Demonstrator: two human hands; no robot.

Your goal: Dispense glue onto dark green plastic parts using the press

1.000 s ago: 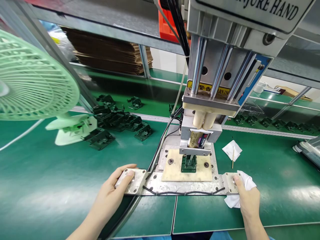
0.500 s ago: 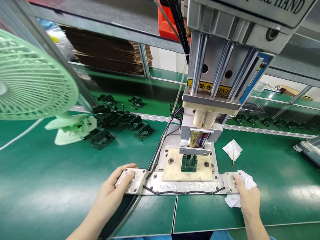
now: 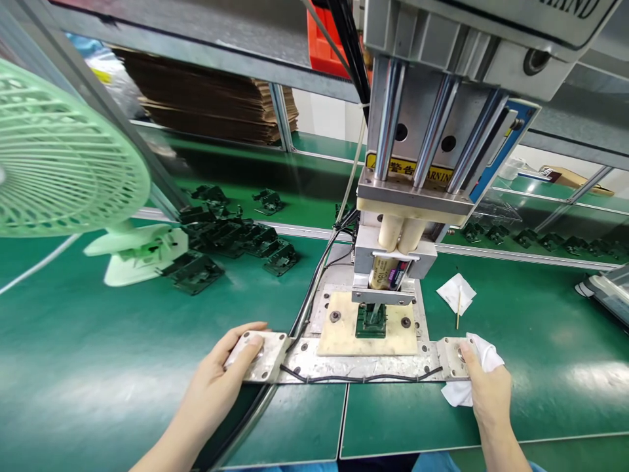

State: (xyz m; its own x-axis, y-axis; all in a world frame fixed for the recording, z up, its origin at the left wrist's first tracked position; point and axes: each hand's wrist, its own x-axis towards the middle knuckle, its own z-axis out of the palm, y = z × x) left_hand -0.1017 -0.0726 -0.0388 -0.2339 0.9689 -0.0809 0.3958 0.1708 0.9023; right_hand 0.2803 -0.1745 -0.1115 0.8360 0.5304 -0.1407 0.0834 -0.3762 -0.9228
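Head view: at far left a green fan point(image 3: 69, 151) stands on the bench, with a pile of dark green parts point(image 3: 230, 235) just beside its base. The left hand point(image 3: 221, 370) is closed around the left block point(image 3: 271, 357), thumb lying on top, one finger along the far edge. Between the hands, one part point(image 3: 370, 326) sits in the cream plate point(image 3: 337, 344), under the lower end of the press point(image 3: 413, 203); a black wire point(image 3: 363, 379) runs along the bar in front. The right hand point(image 3: 494, 393) has its thumb on the button point(image 3: 460, 355) of the right block point(image 3: 447, 364); its other fingers are hidden, so I cannot tell whether they grip the white cloth point(image 3: 486, 354) there. To do this well, I'd judge, both thumbs should bear down evenly, fingers belong outside the plate, the part should sit flat, and the cloth should not crowd the button. Beyond lie a white sheet point(image 3: 449, 292) and stick point(image 3: 458, 313).
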